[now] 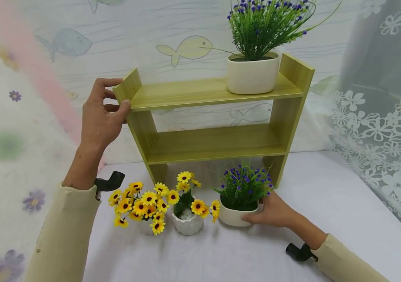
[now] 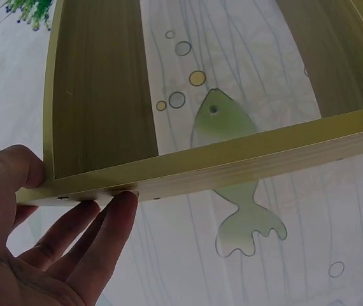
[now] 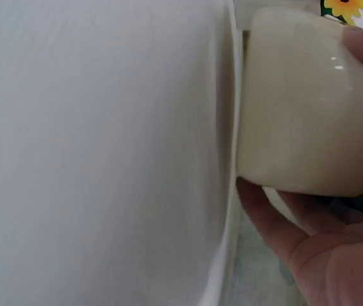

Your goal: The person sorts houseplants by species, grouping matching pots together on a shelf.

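Observation:
A two-tier wooden shelf (image 1: 183,94) stands at the back of the white-covered surface. My left hand (image 1: 98,113) holds its upper left side panel (image 2: 232,153), thumb at the front edge and fingers against the outer face. Below the shelf's right end, my right hand (image 1: 274,211) grips a cream oval pot (image 1: 233,217) with purple flowers (image 1: 244,186). In the right wrist view, the thumb is on one side of this pot (image 3: 302,108) and fingers are on the other; it looks upright in the head view, close to the white cloth.
A larger cream pot (image 1: 253,74) with purple flowers stands on the shelf's top right. Two small white pots with yellow flowers, one on the left (image 1: 147,227) and one in the middle (image 1: 188,225), stand before the shelf. A patterned curtain (image 1: 391,129) hangs at right.

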`<state>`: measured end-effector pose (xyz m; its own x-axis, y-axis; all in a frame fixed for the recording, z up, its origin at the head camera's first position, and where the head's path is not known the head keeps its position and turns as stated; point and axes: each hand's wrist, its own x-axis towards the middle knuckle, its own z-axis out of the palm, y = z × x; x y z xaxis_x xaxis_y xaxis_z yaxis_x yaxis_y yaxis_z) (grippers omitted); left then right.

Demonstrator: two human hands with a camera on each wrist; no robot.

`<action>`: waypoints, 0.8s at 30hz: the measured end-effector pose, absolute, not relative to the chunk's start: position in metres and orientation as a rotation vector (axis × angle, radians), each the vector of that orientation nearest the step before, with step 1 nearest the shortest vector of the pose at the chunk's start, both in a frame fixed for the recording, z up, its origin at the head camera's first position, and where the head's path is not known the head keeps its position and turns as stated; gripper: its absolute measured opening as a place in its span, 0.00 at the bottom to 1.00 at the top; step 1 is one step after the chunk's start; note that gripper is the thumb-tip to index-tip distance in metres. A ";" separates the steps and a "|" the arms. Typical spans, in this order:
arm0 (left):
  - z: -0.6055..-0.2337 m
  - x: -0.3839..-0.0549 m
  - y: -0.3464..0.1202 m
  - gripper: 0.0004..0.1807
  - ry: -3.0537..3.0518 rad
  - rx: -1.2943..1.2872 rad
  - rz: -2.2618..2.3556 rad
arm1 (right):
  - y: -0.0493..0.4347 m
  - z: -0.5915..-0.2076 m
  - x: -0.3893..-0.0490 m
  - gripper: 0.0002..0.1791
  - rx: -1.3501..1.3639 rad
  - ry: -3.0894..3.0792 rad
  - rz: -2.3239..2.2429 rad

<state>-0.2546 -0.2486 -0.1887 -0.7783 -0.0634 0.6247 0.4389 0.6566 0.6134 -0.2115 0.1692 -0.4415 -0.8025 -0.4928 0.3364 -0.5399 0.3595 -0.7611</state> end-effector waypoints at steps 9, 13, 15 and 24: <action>-0.190 -0.256 -0.250 0.27 -2.249 -0.285 -1.050 | 0.173 -0.425 -0.213 0.54 0.961 -2.560 1.433; -0.189 -0.257 -0.250 0.26 -2.250 -0.277 -1.059 | 0.175 -0.411 -0.215 0.58 0.997 -2.534 1.404; -0.189 -0.257 -0.250 0.26 -2.249 -0.271 -1.053 | 0.175 -0.403 -0.217 0.59 1.025 -2.522 1.382; -0.190 -0.257 -0.248 0.27 -2.239 -0.284 -1.037 | 0.168 -0.362 -0.216 0.54 1.101 -2.563 1.213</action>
